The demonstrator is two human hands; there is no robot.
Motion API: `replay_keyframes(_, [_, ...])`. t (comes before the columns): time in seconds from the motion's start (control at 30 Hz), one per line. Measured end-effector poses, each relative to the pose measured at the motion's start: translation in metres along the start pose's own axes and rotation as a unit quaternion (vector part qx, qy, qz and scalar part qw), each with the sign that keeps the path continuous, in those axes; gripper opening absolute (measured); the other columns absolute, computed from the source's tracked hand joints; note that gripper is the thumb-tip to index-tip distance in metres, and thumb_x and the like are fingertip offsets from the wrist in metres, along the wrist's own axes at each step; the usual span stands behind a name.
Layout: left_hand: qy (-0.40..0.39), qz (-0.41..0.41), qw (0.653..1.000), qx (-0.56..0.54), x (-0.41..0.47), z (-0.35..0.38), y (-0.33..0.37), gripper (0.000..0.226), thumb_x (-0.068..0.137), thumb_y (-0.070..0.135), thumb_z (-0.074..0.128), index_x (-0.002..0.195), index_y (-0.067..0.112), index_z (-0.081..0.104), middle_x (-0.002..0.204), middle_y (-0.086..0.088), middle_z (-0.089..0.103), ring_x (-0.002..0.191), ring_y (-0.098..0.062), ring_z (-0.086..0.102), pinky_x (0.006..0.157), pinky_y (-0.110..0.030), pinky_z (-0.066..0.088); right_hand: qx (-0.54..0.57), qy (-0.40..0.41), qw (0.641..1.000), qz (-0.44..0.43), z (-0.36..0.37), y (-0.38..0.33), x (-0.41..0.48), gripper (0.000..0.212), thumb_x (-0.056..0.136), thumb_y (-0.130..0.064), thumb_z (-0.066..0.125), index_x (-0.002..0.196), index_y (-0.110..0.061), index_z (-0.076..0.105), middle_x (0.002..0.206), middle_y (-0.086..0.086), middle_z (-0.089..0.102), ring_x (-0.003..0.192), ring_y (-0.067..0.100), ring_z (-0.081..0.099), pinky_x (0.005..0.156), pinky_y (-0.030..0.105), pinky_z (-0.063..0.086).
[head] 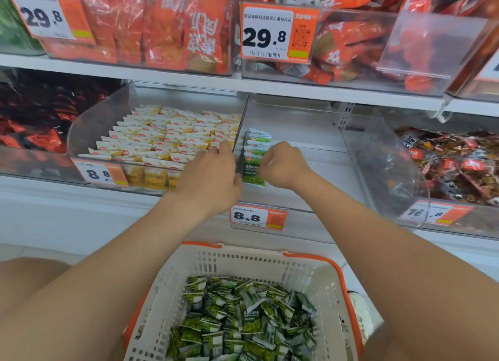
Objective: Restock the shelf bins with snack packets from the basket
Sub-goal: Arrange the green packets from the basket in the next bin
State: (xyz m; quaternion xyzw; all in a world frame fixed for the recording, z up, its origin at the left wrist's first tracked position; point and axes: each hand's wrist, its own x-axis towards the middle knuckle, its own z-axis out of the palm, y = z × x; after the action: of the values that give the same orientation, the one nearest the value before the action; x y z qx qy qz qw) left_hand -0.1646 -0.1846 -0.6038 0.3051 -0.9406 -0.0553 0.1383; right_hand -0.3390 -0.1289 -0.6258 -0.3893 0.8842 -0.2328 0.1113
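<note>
Since I'm watching through the head cam, the shelf (189,82) fills the whole top half. At 6 o'clock sits the white basket (310,274), loaded with loose green packets (243,320). At its 12 o'clock is the clear bin (310,144), with a short upright packet row (258,150) against the left wall. My left hand (213,177) has fingers straight and together over the divider, thumb against the row. My right hand (283,166), at the row's 3 o'clock, has curled fingers pinching the front packet's edge.
</note>
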Motion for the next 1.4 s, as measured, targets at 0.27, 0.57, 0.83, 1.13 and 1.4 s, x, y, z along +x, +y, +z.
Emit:
replay_keyframes(0.27, [0.043,0.022,0.996,-0.07,-0.052,-0.017,0.02,0.022,0.087,0.036,0.06,0.073,0.021,0.053,0.065,0.001,0.058,0.066,-0.027,0.059,0.054,-0.036,0.048,-0.073,0.057,0.983,-0.157,-0.052,-0.012,-0.111,0.011,0.081,-0.029,0.061,0.089,-0.025,0.066,0.079,0.001,0.069,0.086,0.027,0.067,0.079,0.041,0.058])
replay_keyframes(0.57, [-0.43,0.056,0.895,0.101,-0.109,0.087,0.047,0.021,0.097,0.019,0.054,0.1,0.003,0.067,0.092,-0.015,0.062,0.096,-0.03,0.069,0.083,-0.044,0.06,-0.285,-0.23,0.914,-0.176,0.004,0.027,-0.186,0.014,0.095,-0.028,0.063,0.099,-0.021,0.051,0.082,-0.002,0.04,0.069,0.02,0.05,0.054,0.03,0.038])
replay_keyframes(0.83, [-0.488,-0.023,0.872,0.014,-0.124,0.229,0.023,0.028,0.093,0.009,0.057,0.068,0.011,0.046,0.067,-0.007,0.046,0.057,-0.018,0.042,0.061,-0.036,0.039,-0.356,-0.304,0.867,-0.17,0.029,0.058,-0.177,0.009,0.098,-0.019,0.056,0.105,-0.02,0.051,0.086,0.001,0.041,0.065,0.016,0.046,0.052,0.031,0.038])
replay_keyframes(1.13, [-0.395,-0.247,0.858,-0.215,-0.166,0.319,0.031,0.032,0.1,0.013,0.064,0.131,0.017,0.059,0.155,-0.018,0.028,0.117,-0.033,0.053,0.098,-0.033,0.047,-0.36,-0.338,0.85,-0.181,0.042,0.071,-0.151,0.018,0.099,-0.017,0.056,0.117,-0.016,0.056,0.091,0.001,0.043,0.069,0.016,0.05,0.051,0.03,0.039])
replay_keyframes(1.4, [-0.366,-0.479,0.699,-0.384,-0.146,0.302,0.01,0.046,0.09,-0.009,0.064,0.133,0.004,0.052,0.07,-0.012,0.056,0.066,-0.024,0.048,0.059,-0.034,0.044,-0.357,-0.35,0.845,-0.191,0.043,0.07,-0.149,0.005,0.101,-0.016,0.053,0.106,-0.017,0.052,0.089,0.001,0.043,0.069,0.017,0.053,0.051,0.029,0.04])
